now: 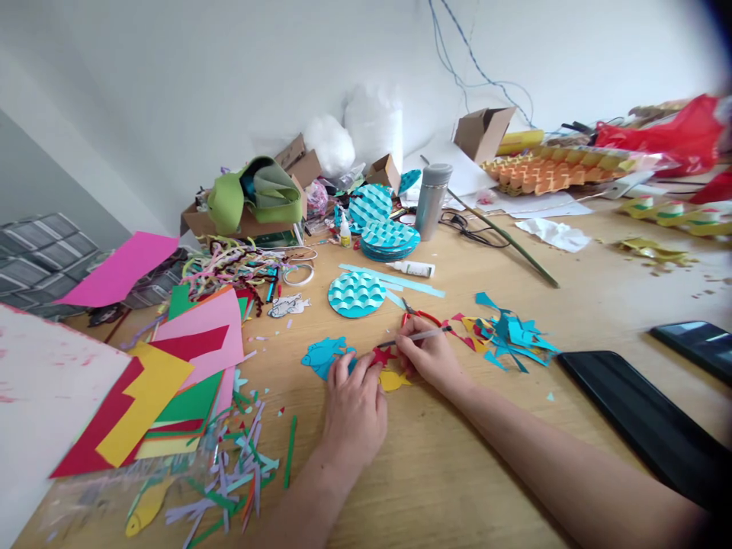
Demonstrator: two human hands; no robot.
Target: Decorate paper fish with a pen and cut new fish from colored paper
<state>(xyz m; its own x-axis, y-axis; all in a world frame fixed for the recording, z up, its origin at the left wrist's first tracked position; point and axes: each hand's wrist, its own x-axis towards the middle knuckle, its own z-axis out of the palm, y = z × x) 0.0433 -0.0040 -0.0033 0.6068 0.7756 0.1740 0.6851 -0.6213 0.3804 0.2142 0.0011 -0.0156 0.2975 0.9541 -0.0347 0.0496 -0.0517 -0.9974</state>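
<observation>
The wood-grain table [457,450] bears a silver flask [433,206] toward its far edge, narrow paper strips [257,457] toward its near left corner, two black phones [634,419] toward its right edge, and, between these, a white glue bottle [417,268], blue paper scraps [518,338] and a blue paper fish [321,355].

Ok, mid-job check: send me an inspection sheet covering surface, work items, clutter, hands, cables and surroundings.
Surface: wooden tabletop, partly covered.
Work items: blue paper fish, red cutout and yellow cutout near the hands.
Clutter: blue scraps, scissors, black phone.
Hands: left hand palm down, fingers by the fish and red cutout; right hand grips a pen or pencil.
Cables: black cable beside the flask; blue cables against the wall.
Surroundings: pale wall, egg tray.
</observation>
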